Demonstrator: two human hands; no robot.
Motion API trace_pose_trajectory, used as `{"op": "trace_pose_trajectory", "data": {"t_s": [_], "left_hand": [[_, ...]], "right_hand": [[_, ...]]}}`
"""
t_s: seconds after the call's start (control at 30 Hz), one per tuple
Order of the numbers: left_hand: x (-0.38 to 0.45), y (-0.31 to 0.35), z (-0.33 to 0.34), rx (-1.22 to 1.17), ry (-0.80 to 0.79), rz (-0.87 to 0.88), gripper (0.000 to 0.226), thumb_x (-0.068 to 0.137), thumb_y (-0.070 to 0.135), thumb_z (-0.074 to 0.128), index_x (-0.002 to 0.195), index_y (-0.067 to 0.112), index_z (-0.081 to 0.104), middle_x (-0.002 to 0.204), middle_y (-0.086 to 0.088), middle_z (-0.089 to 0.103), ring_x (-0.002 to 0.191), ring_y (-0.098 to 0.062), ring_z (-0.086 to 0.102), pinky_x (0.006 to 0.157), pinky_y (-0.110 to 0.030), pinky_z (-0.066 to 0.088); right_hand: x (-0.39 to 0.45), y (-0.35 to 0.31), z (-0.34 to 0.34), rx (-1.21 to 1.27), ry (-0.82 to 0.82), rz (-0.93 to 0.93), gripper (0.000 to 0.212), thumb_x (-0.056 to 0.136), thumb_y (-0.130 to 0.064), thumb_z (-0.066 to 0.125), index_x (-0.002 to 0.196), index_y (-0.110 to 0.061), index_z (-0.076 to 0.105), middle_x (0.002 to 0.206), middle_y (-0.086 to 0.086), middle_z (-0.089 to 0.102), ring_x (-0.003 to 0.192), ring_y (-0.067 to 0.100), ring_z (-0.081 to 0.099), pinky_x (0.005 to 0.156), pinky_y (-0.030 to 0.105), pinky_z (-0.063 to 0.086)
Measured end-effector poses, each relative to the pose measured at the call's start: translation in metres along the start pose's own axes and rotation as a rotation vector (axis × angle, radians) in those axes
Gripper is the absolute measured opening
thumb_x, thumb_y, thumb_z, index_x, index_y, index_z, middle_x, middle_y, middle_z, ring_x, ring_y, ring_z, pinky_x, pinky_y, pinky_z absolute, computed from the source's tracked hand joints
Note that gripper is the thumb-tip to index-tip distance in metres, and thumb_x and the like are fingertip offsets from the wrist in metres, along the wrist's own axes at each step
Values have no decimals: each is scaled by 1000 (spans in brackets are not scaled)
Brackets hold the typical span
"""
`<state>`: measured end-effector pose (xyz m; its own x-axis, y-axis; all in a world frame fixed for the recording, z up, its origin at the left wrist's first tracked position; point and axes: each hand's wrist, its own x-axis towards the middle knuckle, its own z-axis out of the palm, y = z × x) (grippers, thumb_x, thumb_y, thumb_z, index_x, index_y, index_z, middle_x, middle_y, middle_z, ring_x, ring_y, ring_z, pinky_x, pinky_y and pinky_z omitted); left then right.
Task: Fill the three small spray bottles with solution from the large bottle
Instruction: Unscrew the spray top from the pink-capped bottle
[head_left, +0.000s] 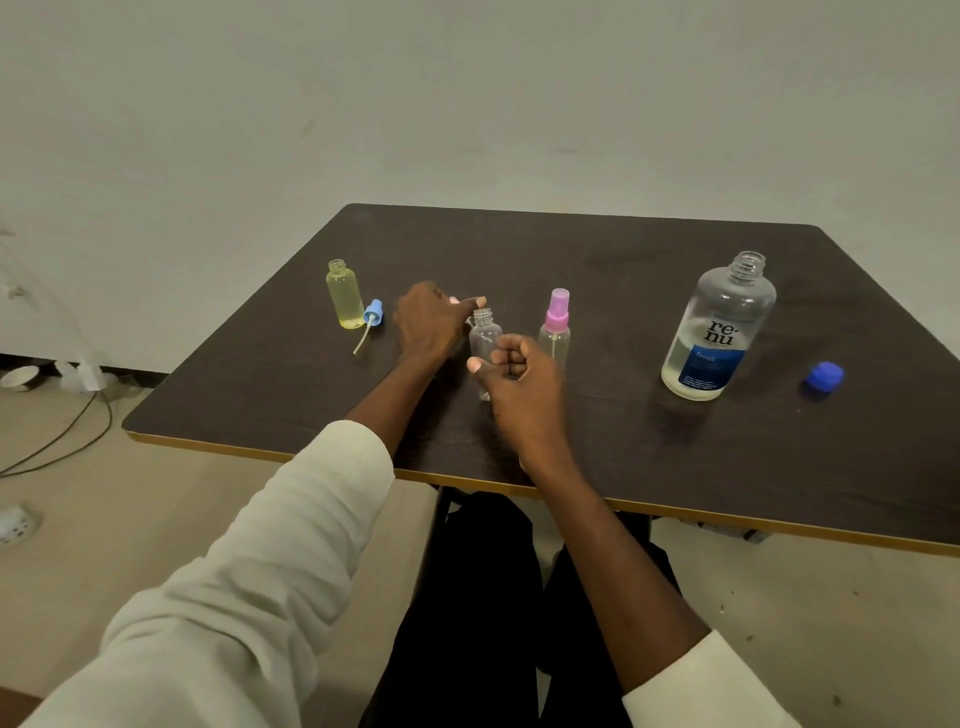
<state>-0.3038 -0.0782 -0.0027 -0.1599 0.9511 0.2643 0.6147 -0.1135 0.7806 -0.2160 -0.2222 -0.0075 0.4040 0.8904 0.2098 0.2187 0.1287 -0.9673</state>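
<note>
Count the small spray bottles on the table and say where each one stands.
3. The yellow bottle stands far left, uncapped; the clear bottle in the middle, between the hands; the pink-capped bottle just right of it. None seems hidden.

At the middle of the dark tabletop stands an uncapped clear bottle; the right hand curls round its lower body while the left hand, at its 9 o'clock, pinches something small and pale near the neck. The uncapped yellow bottle and a blue spray head lie further toward 9 o'clock. Toward 3 o'clock stand the pink-capped bottle, the open large bottle and its blue cap.
</note>
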Motion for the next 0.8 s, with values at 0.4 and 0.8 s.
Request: {"op": "trace_pose_trajectory", "data": {"t_s": [0.4,0.8], "left_hand": [[0,-7,1,-73,-13,10,34,86,36,75,78,3,71,70,-4,65,67,-16,58,61,-30,42],[-3,-8,-1,-178,-15,-26,45,81,41,81,73,-2,68,65,-8,62,59,-15,53,56,-29,42]], "right_hand": [[0,-3,-1,-4,-11,20,37,83,-20,75,117,-18,61,93,-8,62,87,7,60,82,24,55],[0,-1,0,-31,9,-12,36,82,-21,76,115,-15,63,91,-8,63,85,7,60,81,26,56]]}}
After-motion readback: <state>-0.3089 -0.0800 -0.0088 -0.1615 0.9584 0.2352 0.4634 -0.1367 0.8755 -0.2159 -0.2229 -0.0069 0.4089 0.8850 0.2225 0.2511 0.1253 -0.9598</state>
